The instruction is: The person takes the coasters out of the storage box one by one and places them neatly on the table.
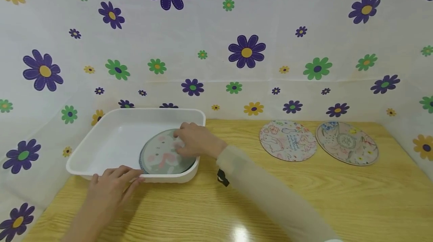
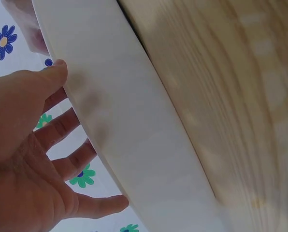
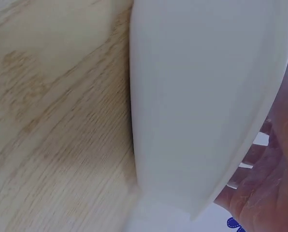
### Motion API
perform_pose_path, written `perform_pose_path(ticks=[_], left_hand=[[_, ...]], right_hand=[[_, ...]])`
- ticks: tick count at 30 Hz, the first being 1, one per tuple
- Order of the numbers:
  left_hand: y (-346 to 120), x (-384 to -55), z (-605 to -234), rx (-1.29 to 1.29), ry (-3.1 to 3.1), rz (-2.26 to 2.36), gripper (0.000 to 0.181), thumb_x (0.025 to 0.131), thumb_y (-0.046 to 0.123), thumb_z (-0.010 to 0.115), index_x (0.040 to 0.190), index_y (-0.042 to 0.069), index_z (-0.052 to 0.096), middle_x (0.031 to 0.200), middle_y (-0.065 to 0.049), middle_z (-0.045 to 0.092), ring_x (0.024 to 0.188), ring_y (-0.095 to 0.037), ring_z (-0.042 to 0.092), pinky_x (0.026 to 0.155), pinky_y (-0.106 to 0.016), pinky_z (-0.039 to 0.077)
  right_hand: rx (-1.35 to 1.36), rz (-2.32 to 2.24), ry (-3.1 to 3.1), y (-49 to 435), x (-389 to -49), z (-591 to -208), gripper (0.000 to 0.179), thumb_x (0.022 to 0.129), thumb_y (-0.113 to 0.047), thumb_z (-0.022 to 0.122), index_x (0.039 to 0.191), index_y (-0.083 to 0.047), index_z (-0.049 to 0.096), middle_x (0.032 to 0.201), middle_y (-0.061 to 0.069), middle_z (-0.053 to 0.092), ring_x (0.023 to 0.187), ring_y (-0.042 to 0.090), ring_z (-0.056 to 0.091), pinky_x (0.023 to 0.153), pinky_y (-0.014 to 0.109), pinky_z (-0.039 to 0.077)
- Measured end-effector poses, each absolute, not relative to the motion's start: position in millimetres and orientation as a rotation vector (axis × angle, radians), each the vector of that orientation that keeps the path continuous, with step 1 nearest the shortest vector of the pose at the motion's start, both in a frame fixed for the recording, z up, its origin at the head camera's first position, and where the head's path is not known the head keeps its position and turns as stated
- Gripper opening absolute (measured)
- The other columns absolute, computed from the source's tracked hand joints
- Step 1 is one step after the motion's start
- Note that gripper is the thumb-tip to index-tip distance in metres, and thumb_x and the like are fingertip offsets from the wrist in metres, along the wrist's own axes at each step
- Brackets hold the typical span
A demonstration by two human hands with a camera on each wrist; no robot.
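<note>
A white plastic tray (image 1: 101,148) stands on the table at left. Inside its near right corner lies a round mat (image 1: 159,155) with a pale cartoon face and pink cheeks; a dark edge shows along its lower left. My right hand (image 1: 197,142) reaches over the tray's right rim, its bent fingertips on the mat's upper face, the mat's right edge partly hidden beneath. My left hand (image 1: 113,187) rests on the near rim; in the left wrist view its spread fingers (image 2: 71,162) meet the tray's edge. The right wrist view shows the tray's outer wall (image 3: 202,106).
Two more round mats lie at the table's back right: one with pink drawings (image 1: 287,140), another with flowers and a grey centre (image 1: 347,142). A flower-printed cloth (image 1: 209,31) hangs behind and beside the wooden table (image 1: 270,189).
</note>
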State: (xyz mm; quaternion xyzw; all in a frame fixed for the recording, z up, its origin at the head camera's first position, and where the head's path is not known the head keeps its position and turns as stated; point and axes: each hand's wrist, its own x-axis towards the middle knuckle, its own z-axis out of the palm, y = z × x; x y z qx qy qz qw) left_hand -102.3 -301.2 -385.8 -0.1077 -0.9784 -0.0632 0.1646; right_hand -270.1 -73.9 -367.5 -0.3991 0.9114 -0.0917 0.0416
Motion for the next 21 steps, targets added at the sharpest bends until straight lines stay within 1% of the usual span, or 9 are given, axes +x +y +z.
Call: perform_pose_path(ticks=[5, 8, 13, 15, 17, 21], left_hand=[[-292.9, -100.8, -385.9, -0.314, -2.740, -0.171, 0.019, 0.092, 0.028, 0.076, 0.110, 0.022, 0.076, 0.102, 0.001, 0.074, 0.098, -0.041, 0.068, 0.080, -0.081, 0.043], [-289.0, -100.4, -386.7, -0.320, -2.738, -0.164, 0.019, 0.091, 0.027, 0.077, 0.110, 0.021, 0.076, 0.102, 0.002, 0.074, 0.098, -0.040, 0.068, 0.080, -0.082, 0.043], [-282.4, -98.0, -385.7, -0.294, -2.800, -0.183, 0.020, 0.095, 0.029, 0.073, 0.113, 0.021, 0.076, 0.106, 0.001, 0.073, 0.103, -0.040, 0.066, 0.084, -0.084, 0.040], [-280.3, -97.2, -385.3, -0.285, -2.816, -0.193, 0.020, 0.097, 0.030, 0.070, 0.114, 0.021, 0.076, 0.107, 0.000, 0.073, 0.105, -0.040, 0.066, 0.086, -0.085, 0.038], [-278.7, -96.8, -385.1, -0.276, -2.831, -0.203, 0.021, 0.098, 0.031, 0.068, 0.115, 0.021, 0.075, 0.109, 0.000, 0.073, 0.107, -0.040, 0.065, 0.088, -0.086, 0.036], [-277.1, -96.0, -383.9, -0.260, -2.850, -0.213, 0.022, 0.100, 0.033, 0.067, 0.116, 0.021, 0.075, 0.111, 0.000, 0.073, 0.109, -0.041, 0.064, 0.090, -0.088, 0.033]], right_hand=[[-1.199, -0.232, 2.805, -73.7, -272.6, -367.1, 0.042, 0.102, -0.034, 0.057, 0.139, -0.016, 0.061, 0.124, 0.006, 0.064, 0.100, 0.018, 0.059, 0.084, 0.034, 0.056], [-1.152, -0.189, 2.826, -74.3, -273.2, -369.9, 0.038, 0.103, -0.033, 0.056, 0.136, -0.015, 0.062, 0.117, 0.005, 0.065, 0.095, 0.018, 0.060, 0.083, 0.034, 0.055], [-1.016, -0.041, 2.883, -78.1, -272.8, -376.1, 0.037, 0.101, -0.034, 0.054, 0.134, -0.016, 0.059, 0.118, 0.003, 0.066, 0.099, 0.019, 0.061, 0.094, 0.037, 0.053], [-0.965, 0.021, 2.903, -79.9, -272.8, -378.5, 0.036, 0.101, -0.034, 0.053, 0.133, -0.016, 0.059, 0.115, 0.003, 0.067, 0.097, 0.019, 0.062, 0.095, 0.038, 0.052], [-0.932, 0.055, 2.921, -81.1, -273.1, -380.9, 0.034, 0.102, -0.035, 0.053, 0.128, -0.016, 0.060, 0.109, 0.002, 0.068, 0.092, 0.018, 0.062, 0.094, 0.038, 0.052], [-0.930, 0.054, 2.948, -81.2, -273.7, -383.5, 0.032, 0.103, -0.046, 0.051, 0.115, -0.017, 0.061, 0.091, -0.002, 0.068, 0.081, 0.015, 0.062, 0.088, 0.039, 0.053]])
